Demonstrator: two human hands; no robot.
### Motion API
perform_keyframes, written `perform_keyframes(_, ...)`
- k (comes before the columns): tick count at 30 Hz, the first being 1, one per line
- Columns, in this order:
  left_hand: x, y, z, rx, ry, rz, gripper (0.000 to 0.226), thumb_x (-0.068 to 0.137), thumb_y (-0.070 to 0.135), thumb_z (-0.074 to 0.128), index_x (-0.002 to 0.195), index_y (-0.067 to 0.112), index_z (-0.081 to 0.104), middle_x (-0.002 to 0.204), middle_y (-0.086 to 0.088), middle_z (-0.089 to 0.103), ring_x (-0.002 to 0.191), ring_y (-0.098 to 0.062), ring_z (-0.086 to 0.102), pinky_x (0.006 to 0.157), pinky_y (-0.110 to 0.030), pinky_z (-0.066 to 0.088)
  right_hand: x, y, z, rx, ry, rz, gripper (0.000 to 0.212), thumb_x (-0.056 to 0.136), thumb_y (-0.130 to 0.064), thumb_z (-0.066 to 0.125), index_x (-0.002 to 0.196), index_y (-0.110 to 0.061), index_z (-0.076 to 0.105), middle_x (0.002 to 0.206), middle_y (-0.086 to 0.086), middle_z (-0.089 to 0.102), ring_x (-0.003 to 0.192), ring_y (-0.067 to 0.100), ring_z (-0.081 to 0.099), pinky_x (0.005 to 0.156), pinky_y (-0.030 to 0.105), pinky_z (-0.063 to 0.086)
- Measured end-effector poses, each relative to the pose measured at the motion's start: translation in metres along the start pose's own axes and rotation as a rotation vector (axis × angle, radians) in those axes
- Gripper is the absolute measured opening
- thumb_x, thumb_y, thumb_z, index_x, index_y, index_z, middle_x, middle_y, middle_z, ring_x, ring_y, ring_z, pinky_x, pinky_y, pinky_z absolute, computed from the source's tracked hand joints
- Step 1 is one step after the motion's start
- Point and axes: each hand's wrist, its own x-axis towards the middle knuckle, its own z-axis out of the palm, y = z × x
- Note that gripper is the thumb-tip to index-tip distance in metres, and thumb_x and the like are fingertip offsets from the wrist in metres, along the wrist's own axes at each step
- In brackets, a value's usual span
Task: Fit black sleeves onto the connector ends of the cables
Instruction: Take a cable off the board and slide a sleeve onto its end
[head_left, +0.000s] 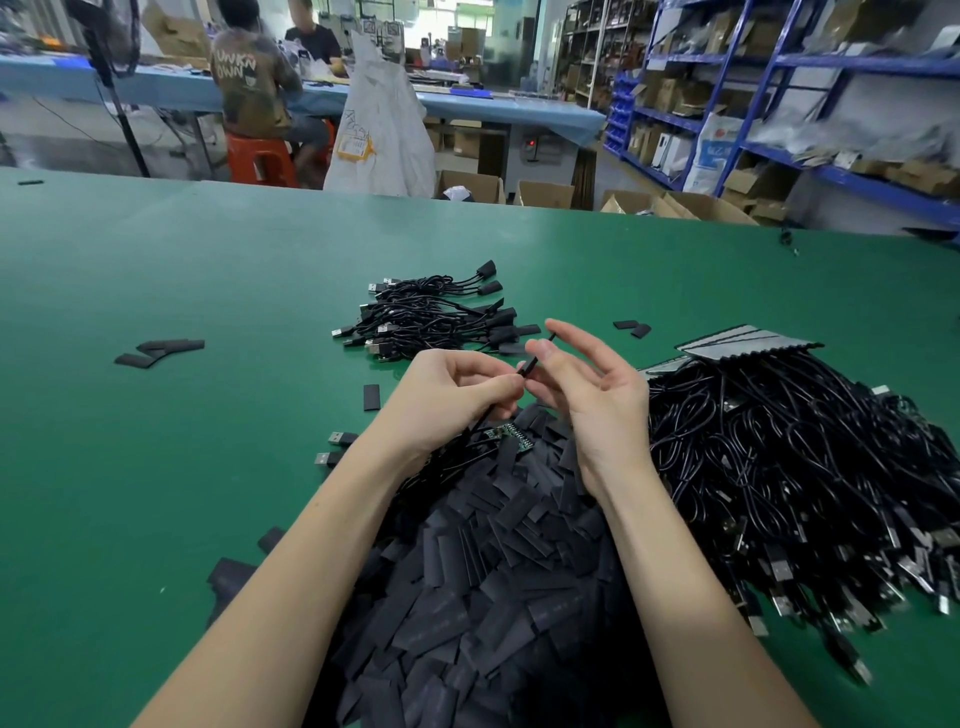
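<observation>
Left hand (447, 395): I see it pinching a cable (480, 423) above the sleeve pile (493, 571).
Right hand (587, 384): I see thumb and forefinger pinching a sleeve (535, 356); other fingers spread.

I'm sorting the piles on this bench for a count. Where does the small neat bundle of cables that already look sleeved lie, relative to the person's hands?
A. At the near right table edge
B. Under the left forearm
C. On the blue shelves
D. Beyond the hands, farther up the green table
D: the bundle of sleeved cables lies on the green table beyond the left hand and right hand.
</observation>
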Motion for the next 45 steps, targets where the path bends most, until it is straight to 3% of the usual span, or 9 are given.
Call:
perform_keyframes(6,-0.002,0.001,0.002,-0.014,-0.008,0.0,0.011,0.092,0.006,0.072,0.098,-0.004,0.072,0.067,-0.006,0.072,0.053,-0.006,0.062,0.058,-0.013,0.05,0.001,0.002,0.0,0.044,0.028,0.034,0.035,0.067,-0.027,0.082,0.101,-0.022,0.078,0.102,0.011,0.078,0.093,0.019,0.074,0.073,0.024,0.06)
perform_keyframes(11,-0.002,0.002,0.002,-0.003,-0.009,0.014,0.016,0.093,0.005,0.07,0.102,-0.009,0.071,0.066,-0.006,0.07,0.051,-0.005,0.06,0.057,-0.012,0.049,0.002,0.004,-0.001,0.046,0.036,0.046,0.021,0.078,-0.016,0.081,0.099,-0.02,0.078,0.098,0.01,0.079,0.089,0.016,0.074,0.071,0.023,0.059)
perform_keyframes(16,-0.002,0.002,0.002,0.003,-0.006,0.015,0.016,0.094,0.005,0.07,0.102,-0.009,0.071,0.065,-0.005,0.07,0.051,-0.005,0.059,0.058,-0.013,0.05,0.001,0.004,-0.001,0.058,0.027,0.051,0.032,0.069,-0.024,0.081,0.101,-0.019,0.077,0.096,0.009,0.079,0.082,0.014,0.074,0.071,0.024,0.059)
perform_keyframes(27,-0.002,0.003,0.002,0.009,-0.011,0.033,0.012,0.093,0.006,0.071,0.099,-0.004,0.072,0.066,-0.005,0.071,0.052,-0.005,0.06,0.056,-0.012,0.048,0.001,0.005,-0.001,0.06,0.046,0.047,0.02,0.083,-0.011,0.078,0.101,-0.019,0.078,0.093,0.01,0.079,0.08,0.015,0.074,0.071,0.025,0.06)
perform_keyframes(32,-0.003,0.0,-0.006,0.113,-0.116,0.018,0.012,0.093,0.012,0.072,0.1,0.002,0.068,0.074,-0.008,0.072,0.064,-0.016,0.062,0.063,-0.016,0.049,0.004,0.006,-0.005,0.056,0.056,0.015,0.035,0.088,-0.01,0.076,0.119,-0.024,0.068,0.095,0.01,0.079,0.085,0.015,0.074,0.072,0.026,0.059)
perform_keyframes(35,-0.002,-0.001,-0.01,0.05,-0.135,0.004,0.005,0.093,0.01,0.071,0.094,0.005,0.069,0.076,-0.011,0.073,0.067,-0.019,0.066,0.066,-0.024,0.055,0.006,0.003,-0.009,0.037,0.054,0.024,0.046,0.085,-0.032,0.077,0.128,-0.025,0.061,0.101,0.007,0.079,0.094,0.021,0.076,0.072,0.028,0.06)
perform_keyframes(39,-0.002,0.006,-0.014,0.047,-0.092,0.0,0.009,0.093,0.015,0.072,0.095,0.006,0.073,0.074,-0.007,0.071,0.055,-0.015,0.059,0.053,-0.023,0.051,0.008,-0.002,-0.017,-0.048,0.099,0.12,0.041,0.102,-0.055,0.047,0.121,-0.022,0.063,0.105,0.002,0.078,0.095,0.025,0.076,0.073,0.033,0.063)
perform_keyframes(41,-0.003,0.011,-0.017,0.101,-0.07,-0.001,0.011,0.092,0.018,0.074,0.094,0.008,0.074,0.071,-0.005,0.071,0.049,-0.014,0.055,0.047,-0.021,0.046,0.007,-0.001,-0.021,-0.094,0.116,0.178,0.047,0.107,-0.053,0.035,0.118,-0.018,0.066,0.105,0.003,0.078,0.093,0.025,0.076,0.071,0.032,0.061)
perform_keyframes(45,-0.006,0.023,-0.022,0.329,-0.076,-0.004,0.009,0.092,0.022,0.075,0.091,0.014,0.077,0.067,-0.001,0.071,0.043,-0.013,0.052,0.042,-0.019,0.042,0.007,0.0,-0.021,-0.171,0.077,0.234,0.05,0.109,-0.048,0.033,0.11,-0.013,0.069,0.101,0.002,0.079,0.087,0.023,0.076,0.068,0.028,0.061)
